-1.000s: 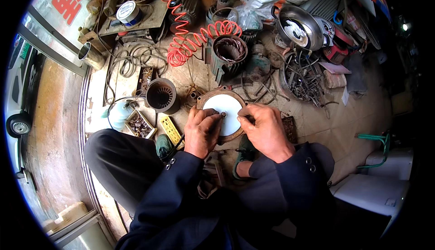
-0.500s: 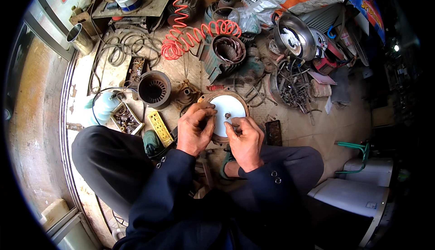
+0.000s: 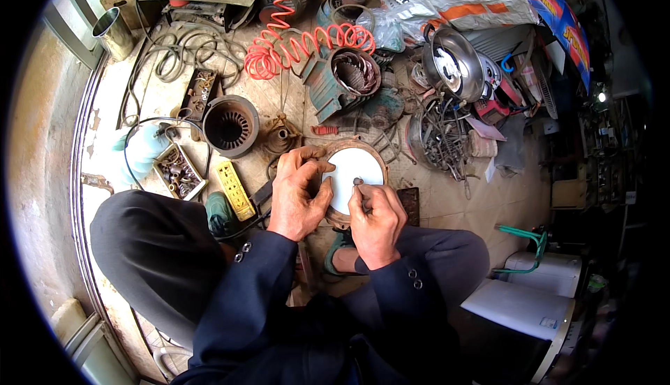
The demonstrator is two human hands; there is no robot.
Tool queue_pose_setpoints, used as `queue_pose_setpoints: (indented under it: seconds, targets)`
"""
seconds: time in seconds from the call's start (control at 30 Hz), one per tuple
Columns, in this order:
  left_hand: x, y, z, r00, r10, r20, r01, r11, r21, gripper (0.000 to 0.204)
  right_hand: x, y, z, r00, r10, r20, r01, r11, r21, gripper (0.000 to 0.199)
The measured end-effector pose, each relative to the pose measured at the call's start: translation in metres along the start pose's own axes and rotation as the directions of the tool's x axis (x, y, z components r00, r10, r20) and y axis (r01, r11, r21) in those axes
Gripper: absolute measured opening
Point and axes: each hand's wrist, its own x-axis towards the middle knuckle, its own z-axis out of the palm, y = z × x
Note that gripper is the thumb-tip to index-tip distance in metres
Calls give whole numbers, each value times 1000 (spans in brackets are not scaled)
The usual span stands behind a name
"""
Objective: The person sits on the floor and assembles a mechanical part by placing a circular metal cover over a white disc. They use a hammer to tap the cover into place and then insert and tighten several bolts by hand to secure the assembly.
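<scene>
A round rusty-rimmed part (image 3: 386, 168) with a flat white face (image 3: 354, 161) lies between my knees, under both hands. My left hand (image 3: 296, 193) is at its left side, fingers curled and thumb bent over the white face; whatever they hold, if anything, is hidden. On the right, my right hand (image 3: 378, 221) has thumb and forefinger pinched together at a small dark round spot (image 3: 358, 182) near the middle of the face. I cannot tell whether that spot is a hole or a small piece.
A cylindrical motor core (image 3: 231, 127), a yellow power strip (image 3: 234, 189) and a box of metal bits (image 3: 180, 172) lie to the left. Beyond are a green motor housing (image 3: 342, 81) and a coiled red hose (image 3: 279, 53). A heap of metal parts (image 3: 443, 134) stands at the right.
My right hand's fingertips have moved up to the dark spot at the face's middle. The left thumb and forefinger have parted slightly. The whole view has shifted a little.
</scene>
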Motion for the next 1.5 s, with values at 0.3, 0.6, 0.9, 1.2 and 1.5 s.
queue_pose_setpoints:
  seconds: [0.3, 0.6, 0.9, 1.2, 1.5]
  targets:
    - [1, -1, 0, 1000, -3, 6, 3, 1000, 8, 20, -3, 8, -4, 999, 9, 35, -12, 997, 82, 10]
    - [3, -4, -1, 1000, 11, 13, -11, 1000, 7, 22, -4, 2, -3, 995, 78, 62, -83, 994, 73, 11]
    - [4, -3, 0, 1000, 24, 3, -24, 1000, 16, 21, -6, -4, 10, 998, 66, -9, -66, 997, -32, 14]
    - [7, -2, -2, 1000, 6, 21, -5, 1000, -26, 21, -3, -5, -6, 881, 451, 140, -470, 805, 362, 8]
    - [4, -1, -2, 998, 20, 67, -23, 999, 38, 19, 1, 24, -23, 757, 598, 262, -530, 329, 782, 4]
